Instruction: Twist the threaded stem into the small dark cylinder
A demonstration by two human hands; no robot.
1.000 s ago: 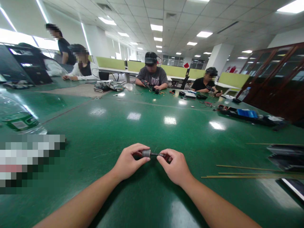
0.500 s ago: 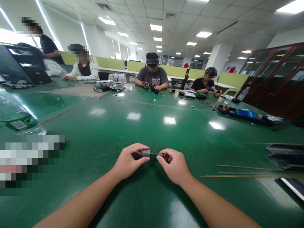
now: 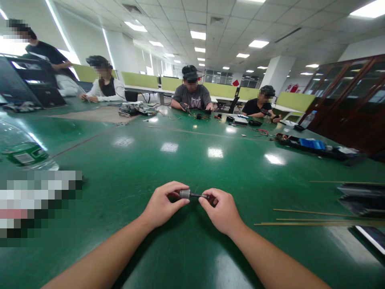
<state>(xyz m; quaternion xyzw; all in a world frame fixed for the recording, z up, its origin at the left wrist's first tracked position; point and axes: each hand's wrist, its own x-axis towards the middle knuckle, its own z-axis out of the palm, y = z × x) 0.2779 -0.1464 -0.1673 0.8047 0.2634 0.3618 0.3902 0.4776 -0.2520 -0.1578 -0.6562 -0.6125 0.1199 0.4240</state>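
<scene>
Between my two hands lies a small dark metal part, with a thick grey cylinder at its left end and a thin shaft running to the right. My left hand grips the cylinder between thumb and fingers. The far end of the shaft is pinched by my right hand, which partly covers it. The part is held level, low over the green tabletop; whether it touches the surface I cannot tell.
Thin sticks and black trays lie right. A plastic bottle and a blurred-out flat object are left. Several people sit or stand across the table, near tools, loose parts and a long black tray with blue contents.
My hands and the metal part stay practically still. Across the table, the middle person's hand has moved right with a black piece. The standing person at far left has shifted left.
</scene>
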